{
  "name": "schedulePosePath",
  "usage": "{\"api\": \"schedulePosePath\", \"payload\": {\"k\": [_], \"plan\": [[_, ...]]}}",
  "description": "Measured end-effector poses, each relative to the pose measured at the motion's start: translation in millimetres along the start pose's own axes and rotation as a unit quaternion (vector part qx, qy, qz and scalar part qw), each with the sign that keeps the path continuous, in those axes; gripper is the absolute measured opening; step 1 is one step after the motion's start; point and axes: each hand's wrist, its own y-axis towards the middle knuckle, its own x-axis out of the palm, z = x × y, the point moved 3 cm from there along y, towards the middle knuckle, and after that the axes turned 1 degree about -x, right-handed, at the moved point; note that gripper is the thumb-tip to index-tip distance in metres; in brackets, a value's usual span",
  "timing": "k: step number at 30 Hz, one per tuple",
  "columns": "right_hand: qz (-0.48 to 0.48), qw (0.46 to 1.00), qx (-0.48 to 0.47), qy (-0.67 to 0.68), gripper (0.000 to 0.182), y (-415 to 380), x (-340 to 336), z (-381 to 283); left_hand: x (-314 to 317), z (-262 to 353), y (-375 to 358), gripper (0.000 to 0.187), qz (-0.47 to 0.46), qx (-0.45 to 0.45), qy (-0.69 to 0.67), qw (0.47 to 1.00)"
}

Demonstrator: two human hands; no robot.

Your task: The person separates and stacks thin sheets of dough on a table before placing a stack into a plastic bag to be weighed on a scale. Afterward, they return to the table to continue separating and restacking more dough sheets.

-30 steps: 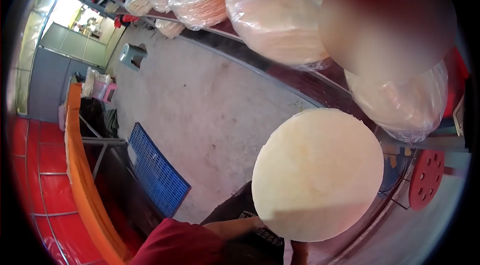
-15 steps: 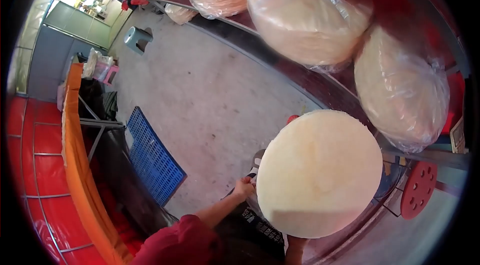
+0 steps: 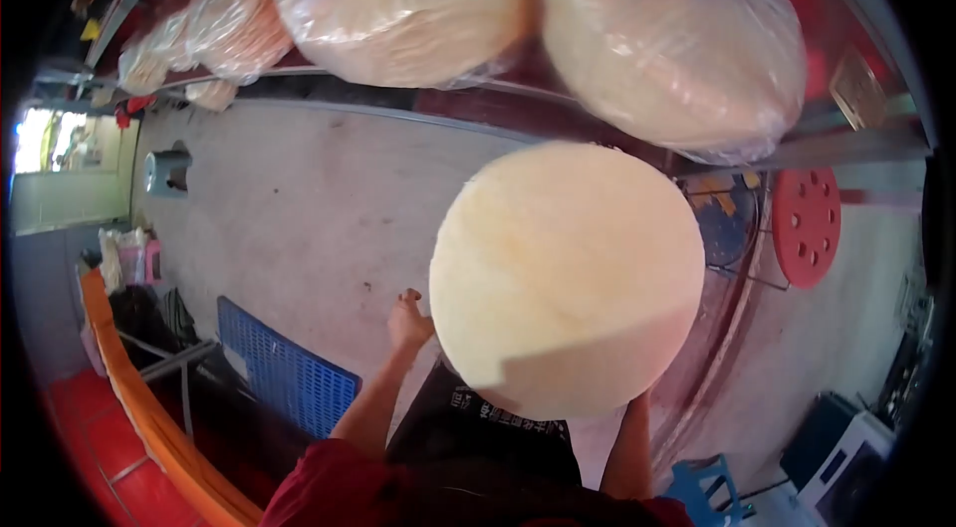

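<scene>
A large round pale flatbread (image 3: 568,268), or a stack of them seen from above, is in front of my body, its lower part in shadow. My left hand (image 3: 408,320) is at its left edge with the fingers curled; part of the grip is hidden behind the rim. From the lower right my right forearm (image 3: 627,442) reaches under the flatbread. The disc covers my right hand, which supports it from below, so those fingers do not show.
Clear plastic bags of similar round sheets (image 3: 677,39) line the shelf ahead. A red round stool (image 3: 807,228) stands at right, a blue stool (image 3: 705,487) at lower right. A blue plastic grate (image 3: 289,368) leans at left beside an orange cloth-covered rail (image 3: 159,417). Grey stool (image 3: 167,171) stands farther off.
My view has turned right, so shelf and bags shift left and up in it. The flatbread now appears farther left and higher, still with my hands. The blue stool has come into view.
</scene>
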Motion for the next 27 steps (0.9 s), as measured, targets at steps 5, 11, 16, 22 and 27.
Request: {"api": "schedulePosePath", "payload": {"k": [5, 11, 16, 22, 27], "plan": [[-0.142, 0.814, -0.033, 0.563, 0.048, 11.9, -6.5, -29.0, -4.1, 33.4, 31.9, 0.018, -0.259, -0.310, -0.536, 0.741], [-0.083, 0.860, 0.036, 0.503, 0.044, 21.3, -8.3, -28.7, 24.8, -7.1, 42.8, 0.009, -0.176, -0.343, -0.530, 0.755], [-0.067, 0.916, 0.014, 0.395, 0.040, 55.0, -24.8, -50.6, 8.7, 20.7, 85.2, 0.007, -0.133, -0.144, -0.188, 0.962], [-0.056, 0.949, -0.009, 0.310, 0.035, 83.2, -40.7, -60.8, 21.6, 25.1, 109.0, 0.005, -0.236, -0.282, -0.606, 0.705], [-0.053, 0.973, -0.039, 0.222, 0.030, 124.4, -40.6, -73.2, 6.9, 45.1, 125.6, 0.006, -0.310, -0.243, -0.690, 0.607]]}}
